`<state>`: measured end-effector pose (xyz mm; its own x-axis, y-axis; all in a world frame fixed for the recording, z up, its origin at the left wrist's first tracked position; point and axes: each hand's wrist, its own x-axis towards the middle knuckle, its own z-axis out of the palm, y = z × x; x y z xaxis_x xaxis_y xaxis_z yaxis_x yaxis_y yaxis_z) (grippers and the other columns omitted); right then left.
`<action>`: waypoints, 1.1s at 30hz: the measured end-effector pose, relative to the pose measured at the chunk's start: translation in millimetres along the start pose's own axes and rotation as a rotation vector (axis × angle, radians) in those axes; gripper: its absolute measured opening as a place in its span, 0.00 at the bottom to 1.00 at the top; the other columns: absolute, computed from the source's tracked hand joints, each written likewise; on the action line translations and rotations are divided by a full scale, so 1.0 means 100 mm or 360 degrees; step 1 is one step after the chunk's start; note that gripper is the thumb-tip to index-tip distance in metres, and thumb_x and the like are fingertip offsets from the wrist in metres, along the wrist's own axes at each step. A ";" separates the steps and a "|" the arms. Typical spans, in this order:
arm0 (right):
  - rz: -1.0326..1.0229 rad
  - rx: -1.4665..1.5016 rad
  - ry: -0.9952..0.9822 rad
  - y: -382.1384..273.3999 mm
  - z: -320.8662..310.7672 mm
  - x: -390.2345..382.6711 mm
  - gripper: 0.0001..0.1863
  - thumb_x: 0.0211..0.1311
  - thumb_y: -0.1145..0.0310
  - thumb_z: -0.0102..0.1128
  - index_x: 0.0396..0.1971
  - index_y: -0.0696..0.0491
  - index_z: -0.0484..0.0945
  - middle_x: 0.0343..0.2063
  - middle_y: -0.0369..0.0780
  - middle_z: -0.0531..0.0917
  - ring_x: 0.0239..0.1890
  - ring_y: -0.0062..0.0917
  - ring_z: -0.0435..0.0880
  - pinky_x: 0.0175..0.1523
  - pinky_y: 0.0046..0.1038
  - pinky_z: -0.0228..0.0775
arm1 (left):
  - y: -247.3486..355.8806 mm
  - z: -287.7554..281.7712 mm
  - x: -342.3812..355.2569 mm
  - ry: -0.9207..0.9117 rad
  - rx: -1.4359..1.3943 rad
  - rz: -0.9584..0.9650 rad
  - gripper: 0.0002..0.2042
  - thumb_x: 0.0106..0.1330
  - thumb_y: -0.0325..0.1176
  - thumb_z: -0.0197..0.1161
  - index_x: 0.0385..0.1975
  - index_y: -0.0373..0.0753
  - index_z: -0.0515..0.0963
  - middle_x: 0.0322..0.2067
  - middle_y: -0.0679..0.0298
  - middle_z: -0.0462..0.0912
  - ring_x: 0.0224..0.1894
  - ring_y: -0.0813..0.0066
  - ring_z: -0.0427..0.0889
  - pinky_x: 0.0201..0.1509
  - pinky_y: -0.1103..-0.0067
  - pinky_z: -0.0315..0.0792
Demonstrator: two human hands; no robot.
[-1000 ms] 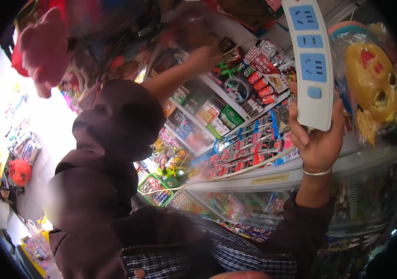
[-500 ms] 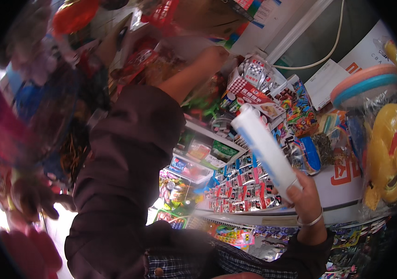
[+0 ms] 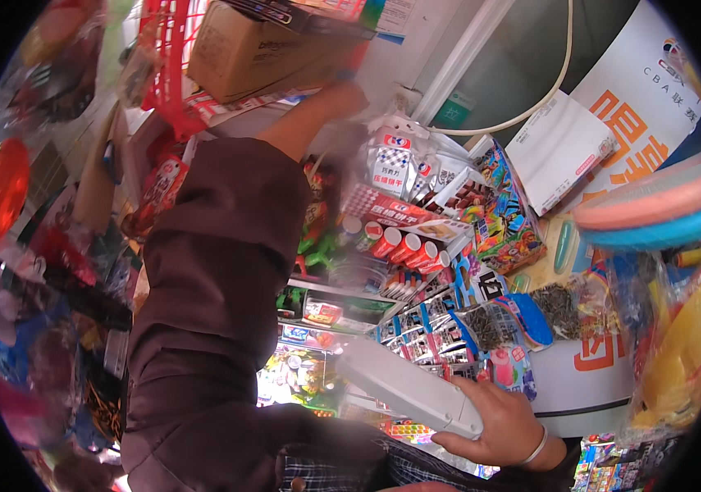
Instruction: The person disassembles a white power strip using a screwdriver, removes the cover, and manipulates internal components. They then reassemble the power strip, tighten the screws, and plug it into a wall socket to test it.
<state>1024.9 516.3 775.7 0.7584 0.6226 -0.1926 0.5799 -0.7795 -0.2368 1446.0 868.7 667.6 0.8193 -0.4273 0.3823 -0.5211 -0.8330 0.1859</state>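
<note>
My right hand (image 3: 502, 422), with a pale band at its wrist, grips one end of a long white plastic bar (image 3: 412, 381). Its other end points up and left over the goods, and small screw-like marks show near my thumb. In its dark brown sleeve, my left arm stretches far forward. The left hand (image 3: 342, 100) is at the back, close to the lower right of a brown cardboard box (image 3: 239, 53). Its fingers are blurred, so I cannot tell whether they hold anything. Silver snack packets (image 3: 404, 160) stand to the right of that hand.
Red-lidded tubs (image 3: 404, 246), a colourful carton (image 3: 506, 213) and hanging small packets (image 3: 416, 332) crowd the counter. A white box (image 3: 559, 152) lies farther right, near a pink and blue round item (image 3: 654, 201). A white cable (image 3: 531, 119) curves behind. Bagged toys hang at left.
The white bar has swung down and left, from upright to a low slant, and my right hand has dropped lower. My left hand appears farther left, beside the cardboard box; the view has shifted.
</note>
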 end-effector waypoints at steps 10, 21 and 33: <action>0.0416 0.0072 -0.0218 0.11 0.02 0.05 0.42 0.49 0.50 0.69 0.60 0.57 0.63 0.44 0.53 0.76 0.42 0.45 0.79 0.45 0.40 0.73 | -0.13 0.34 0.58 -0.0769 -0.0034 -0.0501 0.12 0.57 0.36 0.60 0.37 0.39 0.83 0.38 0.52 0.84 0.35 0.57 0.84 0.39 0.67 0.78; 0.0708 0.0109 -0.0202 0.18 0.00 0.13 0.38 0.54 0.52 0.65 0.59 0.58 0.63 0.50 0.55 0.73 0.49 0.53 0.75 0.48 0.44 0.72 | -0.01 0.16 0.93 -0.0860 -0.0615 -0.0886 0.16 0.61 0.40 0.61 0.41 0.33 0.81 0.42 0.55 0.83 0.39 0.62 0.85 0.38 0.66 0.79; 0.0620 -0.0106 0.0182 0.28 -0.06 0.25 0.36 0.50 0.58 0.68 0.57 0.59 0.67 0.48 0.56 0.75 0.50 0.53 0.74 0.51 0.45 0.68 | -0.10 0.60 1.34 -0.0502 0.0498 -0.0448 0.18 0.59 0.48 0.60 0.42 0.44 0.82 0.42 0.61 0.83 0.46 0.62 0.82 0.47 0.67 0.74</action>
<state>1061.7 509.6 770.5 0.9511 0.2715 -0.1474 0.2581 -0.9605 -0.1040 1575.9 798.8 662.5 0.9746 -0.2169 0.0566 -0.2138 -0.9753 -0.0557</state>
